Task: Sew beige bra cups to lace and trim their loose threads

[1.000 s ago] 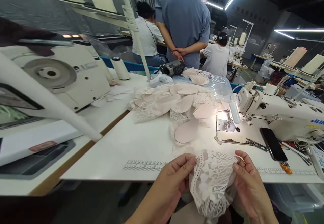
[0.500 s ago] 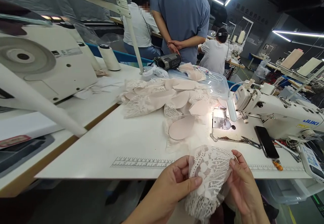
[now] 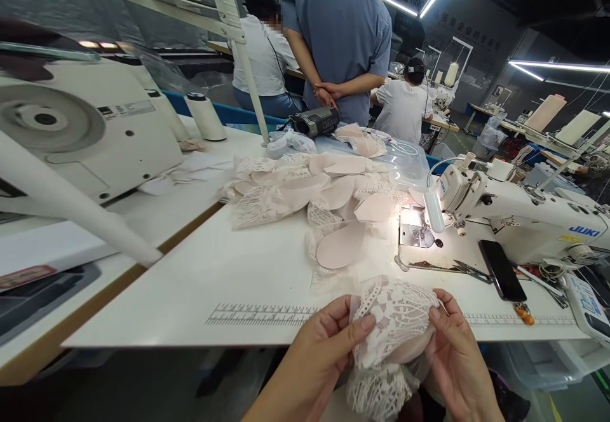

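Note:
Between my hands, at the table's front edge, hangs a cream lace piece (image 3: pixel 393 326) with a scalloped border, folded over a smooth beige layer. My left hand (image 3: pixel 328 339) pinches its left edge, thumb on top of the lace. On the opposite edge, the thumb and fingers of my right hand (image 3: pixel 455 339) are closed on the fabric. The lower part droops below the tabletop. Just beyond lies a beige teardrop-shaped cup pad (image 3: pixel 339 246) on lace. Behind it a heap of similar lace pieces (image 3: pixel 276 193) spreads over the table.
A lit sewing machine (image 3: pixel 519 203) stands at right, with thread snips (image 3: pixel 471 271) and a black phone (image 3: pixel 501 269) before it. A printed ruler (image 3: pixel 257 314) runs along the front edge. Another machine (image 3: pixel 86 123) and a thread cone (image 3: pixel 204 117) stand left. Several people are behind the table.
The lace between my hands has bent over, its upper part bulging and more of the beige layer showing underneath. Both hands keep their grip. The view has shifted slightly.

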### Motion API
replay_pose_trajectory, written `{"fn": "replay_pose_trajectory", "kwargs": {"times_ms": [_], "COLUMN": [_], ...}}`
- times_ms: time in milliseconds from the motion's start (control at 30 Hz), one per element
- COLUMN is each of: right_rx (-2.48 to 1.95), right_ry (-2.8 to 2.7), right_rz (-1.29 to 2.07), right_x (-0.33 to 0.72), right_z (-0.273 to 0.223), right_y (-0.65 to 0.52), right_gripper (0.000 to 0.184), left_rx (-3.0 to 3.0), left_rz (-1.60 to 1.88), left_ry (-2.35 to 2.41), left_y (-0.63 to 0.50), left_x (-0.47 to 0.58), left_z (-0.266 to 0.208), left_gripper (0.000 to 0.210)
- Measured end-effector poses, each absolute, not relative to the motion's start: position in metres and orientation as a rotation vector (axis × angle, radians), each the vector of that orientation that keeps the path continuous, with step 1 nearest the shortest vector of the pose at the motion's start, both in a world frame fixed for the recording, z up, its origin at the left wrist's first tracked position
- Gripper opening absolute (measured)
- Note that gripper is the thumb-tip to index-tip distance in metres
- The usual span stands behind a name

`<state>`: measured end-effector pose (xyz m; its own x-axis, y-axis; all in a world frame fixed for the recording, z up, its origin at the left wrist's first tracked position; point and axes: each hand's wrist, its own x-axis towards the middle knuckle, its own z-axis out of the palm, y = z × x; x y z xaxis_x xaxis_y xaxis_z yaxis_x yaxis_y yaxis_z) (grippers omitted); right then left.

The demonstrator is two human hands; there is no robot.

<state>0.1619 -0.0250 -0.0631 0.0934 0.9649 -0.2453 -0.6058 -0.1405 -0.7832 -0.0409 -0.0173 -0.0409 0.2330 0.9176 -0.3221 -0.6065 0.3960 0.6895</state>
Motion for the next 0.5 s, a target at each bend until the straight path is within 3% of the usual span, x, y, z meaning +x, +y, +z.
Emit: {"fn": "replay_pose_trajectory", "kwargs": {"times_ms": [500], "right_rx": [-0.917], "right_ry": [-0.496], "right_rz": [1.456], "right_x": [0.1624], "right_z": [-0.0729], "right_y": [-0.0226], "right_gripper": [0.046], "left_rx": [0.434], "left_rz": [1.112], "left_ry": [0.804], "left_y": [-0.0155], "left_x": [-0.0400], "left_z": [-0.0420], "left_gripper": [0.031]}}
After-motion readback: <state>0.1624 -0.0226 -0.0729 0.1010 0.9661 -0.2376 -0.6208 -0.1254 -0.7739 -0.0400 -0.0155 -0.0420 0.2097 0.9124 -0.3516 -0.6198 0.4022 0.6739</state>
